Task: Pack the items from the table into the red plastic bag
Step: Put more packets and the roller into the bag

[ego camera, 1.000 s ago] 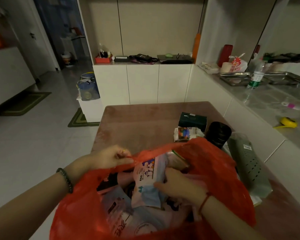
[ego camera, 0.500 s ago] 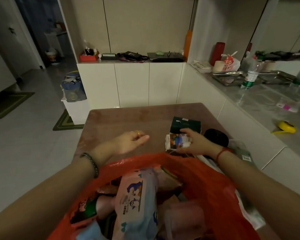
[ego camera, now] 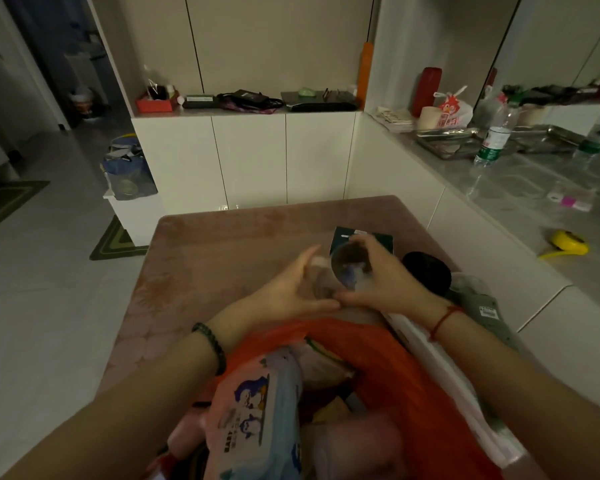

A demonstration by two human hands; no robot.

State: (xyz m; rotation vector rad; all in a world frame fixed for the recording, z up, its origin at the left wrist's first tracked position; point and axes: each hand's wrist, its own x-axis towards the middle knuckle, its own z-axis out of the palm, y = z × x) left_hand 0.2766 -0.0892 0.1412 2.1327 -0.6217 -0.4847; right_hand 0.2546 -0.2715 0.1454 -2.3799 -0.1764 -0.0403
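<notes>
a small packet [ego camera: 352, 270] — blurred, judged light and crinkly — is gripped by its edges in the curled fingers of the right hand [ego camera: 383, 284]; the left hand [ego camera: 288, 294] is spread open alongside.

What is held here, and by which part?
Right hand grips a small blurred packet, fingers over its far edge, thumb below. Left hand open beside it, holding nothing.

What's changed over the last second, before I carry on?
The right grip came out of the red bag, reached forward over the table and now holds the small packet, which is blurred. The left grip let go of the bag's rim and moved forward, open beside the packet. The dark green box, black round item and wipes pack in the bag stayed put.
</notes>
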